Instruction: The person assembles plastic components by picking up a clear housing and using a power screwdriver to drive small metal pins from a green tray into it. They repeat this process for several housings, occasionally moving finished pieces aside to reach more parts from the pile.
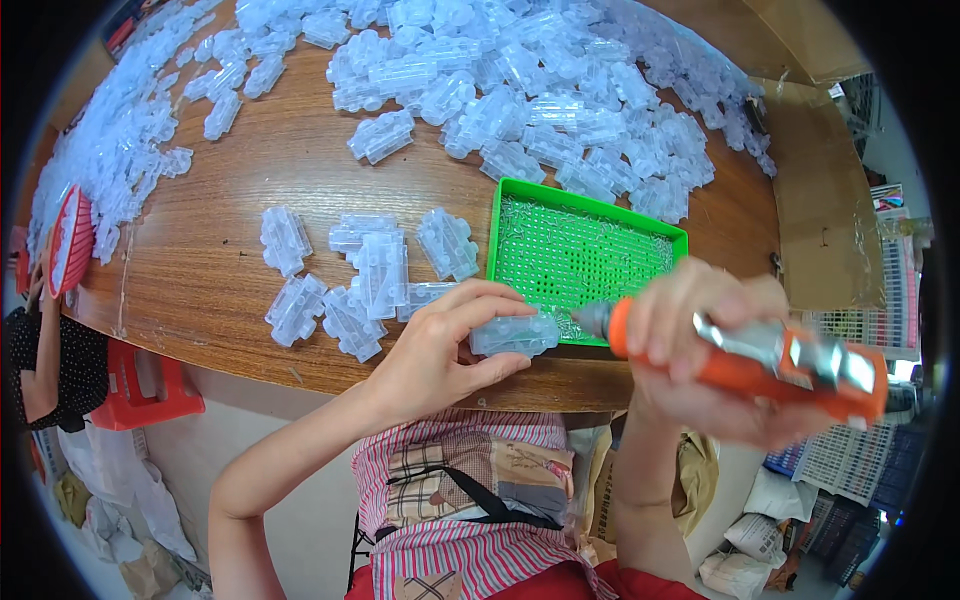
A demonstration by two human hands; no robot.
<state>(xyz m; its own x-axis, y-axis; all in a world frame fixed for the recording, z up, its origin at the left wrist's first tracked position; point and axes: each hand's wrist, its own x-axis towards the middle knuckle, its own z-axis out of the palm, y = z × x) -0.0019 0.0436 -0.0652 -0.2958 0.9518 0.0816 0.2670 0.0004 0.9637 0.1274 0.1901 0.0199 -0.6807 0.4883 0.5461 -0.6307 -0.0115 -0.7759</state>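
Left hand [440, 345] pinches a clear plastic housing [515, 335] flat against the wooden surface [230, 250] edge, probably so it can't twist. Right hand [715, 350] is wrapped around an orange electric screwdriver [760, 360], tip at the housing, green screw tray [500, 215] just beside for easy reach.

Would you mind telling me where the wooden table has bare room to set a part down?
Bare wood lies between the left heap and the small cluster, and below the far pile. Around the green tray and both hands it is crowded.
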